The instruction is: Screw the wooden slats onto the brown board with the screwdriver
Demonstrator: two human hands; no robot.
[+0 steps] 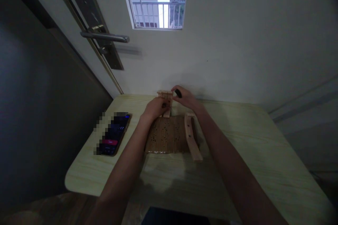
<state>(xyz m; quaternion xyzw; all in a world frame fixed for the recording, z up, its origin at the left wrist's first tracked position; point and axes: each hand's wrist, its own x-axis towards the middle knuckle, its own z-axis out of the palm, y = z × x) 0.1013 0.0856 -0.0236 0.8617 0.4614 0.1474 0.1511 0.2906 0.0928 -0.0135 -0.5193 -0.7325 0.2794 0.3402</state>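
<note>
A small wooden frame (165, 94) stands at the far edge of a dark-specked brown board (163, 137), clamped in the grip of the left hand (156, 107). The right hand (186, 98), just beside it, has its grip closed on a small black object (178, 93), identity unclear. A bent wooden strip (190, 134) lies across the board's right side; a smartphone (116, 135) lies left on the desk (243, 130).
</note>
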